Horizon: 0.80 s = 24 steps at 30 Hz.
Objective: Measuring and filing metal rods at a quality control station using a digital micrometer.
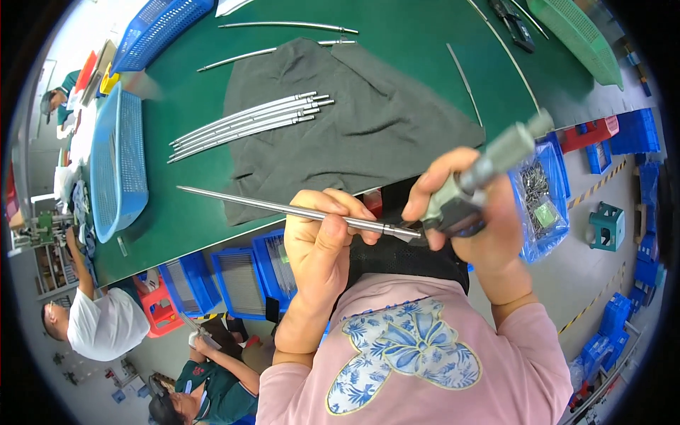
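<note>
My left hand (319, 244) pinches a thin, shiny metal rod (258, 203) between thumb and fingers. The rod's long end reaches left over the table edge, and its stepped end points right. Closed around a grey micrometer (498, 157), my right hand (492, 234) is slightly smeared by motion. The rod's stepped end is at the micrometer's jaws; whether they touch it I cannot tell. Beyond my hands, several similar rods (248, 127) lie side by side, partly on a dark grey cloth (397, 106).
The cloth lies on a green table (177, 85), with more rods (290, 26) at the back. A blue basket (119, 170) stands left, a green one (577, 35) far right. Blue bins (241, 280) sit below the edge. Other people (106, 322) work at the left.
</note>
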{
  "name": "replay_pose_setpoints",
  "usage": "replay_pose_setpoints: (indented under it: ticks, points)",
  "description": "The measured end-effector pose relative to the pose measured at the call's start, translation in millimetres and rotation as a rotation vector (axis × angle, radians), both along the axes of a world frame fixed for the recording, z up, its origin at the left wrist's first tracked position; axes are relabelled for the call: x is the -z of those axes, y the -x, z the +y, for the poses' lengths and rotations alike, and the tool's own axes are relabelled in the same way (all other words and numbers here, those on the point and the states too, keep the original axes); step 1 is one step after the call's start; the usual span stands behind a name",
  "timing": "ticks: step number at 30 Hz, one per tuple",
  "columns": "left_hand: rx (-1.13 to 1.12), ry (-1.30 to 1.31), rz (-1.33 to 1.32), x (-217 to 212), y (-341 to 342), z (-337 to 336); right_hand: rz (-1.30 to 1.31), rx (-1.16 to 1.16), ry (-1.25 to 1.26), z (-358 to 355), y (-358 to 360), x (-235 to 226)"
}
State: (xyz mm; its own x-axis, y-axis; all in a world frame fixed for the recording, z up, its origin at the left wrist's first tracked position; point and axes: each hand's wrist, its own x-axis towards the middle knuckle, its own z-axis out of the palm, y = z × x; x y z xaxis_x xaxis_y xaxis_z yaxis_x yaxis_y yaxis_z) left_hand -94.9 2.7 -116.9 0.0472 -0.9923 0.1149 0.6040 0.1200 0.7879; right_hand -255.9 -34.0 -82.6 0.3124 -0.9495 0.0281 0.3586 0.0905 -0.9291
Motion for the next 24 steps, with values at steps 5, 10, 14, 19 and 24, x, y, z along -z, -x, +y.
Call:
replay_pose_setpoints:
  ticks: [5, 10, 14, 19, 24]
  points:
    - [0.026, 0.016, -0.012, -1.3, 2.4, 4.1, -0.281, -0.103, -0.366, -16.6, -0.4, -9.0]
    - [0.023, -0.033, -0.012, -5.1, -0.3, 4.6, -0.368, -0.169, -0.476, -19.4, 0.1, -8.9]
    - [0.007, -0.026, -0.108, -6.3, 1.5, 5.8, -0.390, -0.145, -0.483, -20.9, -2.9, -8.7]
    - [0.015, -0.037, -0.067, -5.2, -0.3, 7.1, -0.414, -0.209, -0.503, -22.7, -1.9, -5.7]
    - [0.042, -0.045, -0.014, -7.9, -1.0, 8.0, -0.437, -0.263, -0.551, -24.7, -2.6, -3.9]
